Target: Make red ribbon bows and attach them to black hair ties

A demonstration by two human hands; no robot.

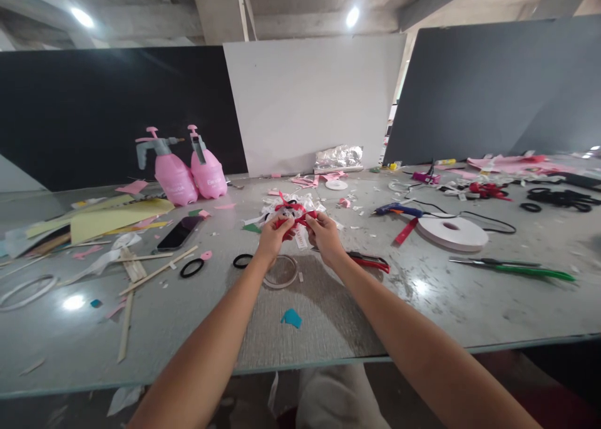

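I have the red ribbon (303,218) in the middle of the worktop (263,347), raised a little in front of me. My left hand (277,232) pinches it in a bunched part, and my right hand (323,232) nips it just across from there, both sets of fingers closed on it. I'd judge this to be a shaping or joining step, though whether there's a knot or fold under my fingertips I can't tell. From here, the work seems to call for a firm pinch on one side and a light, even pull on the other; this soft, narrow stuff could slip or twist.

Just behind lies a crinkled heap of white scraps (307,205). Nearer me is a thin, pale ring (282,286), then a jagged, flat blue scrap (292,318). By my right wrist are the red handles (375,263) of a metal tool. Further right sit a blue glue gun (399,210), a flat, wound white roll (434,236) and a long green-handled tool (530,270). Off left, a glossy dark phone (181,233) lies before the rounded pink plastic spray bottles (173,178).
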